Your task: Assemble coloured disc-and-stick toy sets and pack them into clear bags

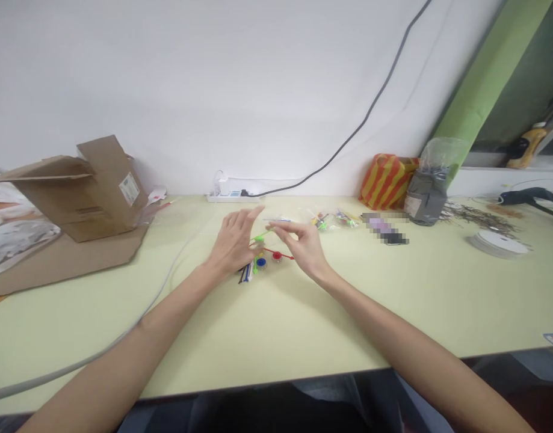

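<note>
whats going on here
A person has both bare hands over a small build of coloured sticks and round caps on a pale yellow desk. The left hand is beside a green piece. The right hand pinches near the build, though whether it holds anything is hard to tell. Small bagged parts lie further along the desk.

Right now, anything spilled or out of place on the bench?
Yes: a loose scatter of thin brown scraps lies on the pale yellow desk, right of the grey plastic bag, looking spilled since nothing holds it. The open brown cardboard box sits tilted.
</note>
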`<state>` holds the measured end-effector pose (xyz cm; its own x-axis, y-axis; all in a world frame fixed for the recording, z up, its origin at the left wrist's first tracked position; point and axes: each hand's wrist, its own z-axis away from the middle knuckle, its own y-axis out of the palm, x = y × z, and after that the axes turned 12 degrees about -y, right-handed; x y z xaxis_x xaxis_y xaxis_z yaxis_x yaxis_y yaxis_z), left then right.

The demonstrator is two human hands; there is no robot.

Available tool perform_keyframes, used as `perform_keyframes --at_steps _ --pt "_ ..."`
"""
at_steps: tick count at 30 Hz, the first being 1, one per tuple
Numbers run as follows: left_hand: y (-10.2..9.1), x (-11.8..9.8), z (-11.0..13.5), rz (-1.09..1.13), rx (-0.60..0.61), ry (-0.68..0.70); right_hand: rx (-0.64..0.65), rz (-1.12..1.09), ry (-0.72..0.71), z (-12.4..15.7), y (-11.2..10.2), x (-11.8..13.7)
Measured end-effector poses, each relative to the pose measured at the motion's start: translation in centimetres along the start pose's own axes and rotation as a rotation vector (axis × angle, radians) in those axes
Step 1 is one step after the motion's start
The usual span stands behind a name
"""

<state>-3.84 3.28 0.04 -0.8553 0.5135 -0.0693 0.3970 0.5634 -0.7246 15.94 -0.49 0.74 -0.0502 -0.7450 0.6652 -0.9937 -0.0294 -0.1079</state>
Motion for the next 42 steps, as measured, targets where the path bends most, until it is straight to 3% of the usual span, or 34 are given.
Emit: perform_keyframes --at_steps 3,6,9,16,19,23,29,32,34,36,38,41,42 --pt "0.0 0.1 0.1 0.010 0.002 -0.023 0.089 0.007 -0.073 0.3 0.2 0.8" --pt "-0.1 0.5 0.1 0.011 -0.008 -0.055 0.133 0.176 -0.238 0.3 -0.3 0.7" --pt "-0.2 0.9 0.1 0.026 -0.019 -0.077 0.073 0.323 -0.362 0.2 -0.7 0.3" --pt "0.0 1.5 0.1 0.200 -0.004 -0.139 -0.091 0.361 -0.440 -0.1 -0.5 1.5" --pt "0.2 1.4 0.3 0.365 0.016 -0.192 -0.031 0.339 -0.472 -1.4 -0.4 1.9" --pt "0.3 0.7 0.4 0.626 0.042 -0.305 0.139 0.361 -0.499 -5.2 -0.1 2.4" --pt "0.0 0.1 0.1 0.963 0.130 -0.467 0.399 0.524 -0.379 -11.1 2.1 4.8" --pt "0.2 0.3 0.1 1.091 0.162 -0.552 0.325 0.518 -0.379 -12.9 2.0 4.5" --pt "0.3 0.4 0.1 1.175 0.172 -0.634 0.198 0.568 -0.365 -13.8 0.5 2.8" --pt "0.3 0.5 0.2 1.262 0.167 -0.719 0.167 0.676 -0.290 -14.3 -1.7 0.1" --pt "0.4 0.5 0.2 1.358 0.171 -0.785 0.342 0.817 -0.090 -13.9 -3.9 -3.1" --pt "0.4 0.5 0.3 1.482 0.220 -0.824 0.791 0.975 0.312 -12.2 -5.8 -7.2" --pt "0.5 0.4 0.3 1.511 0.248 -0.820 0.825 0.986 0.354 -11.5 -6.1 -8.2"
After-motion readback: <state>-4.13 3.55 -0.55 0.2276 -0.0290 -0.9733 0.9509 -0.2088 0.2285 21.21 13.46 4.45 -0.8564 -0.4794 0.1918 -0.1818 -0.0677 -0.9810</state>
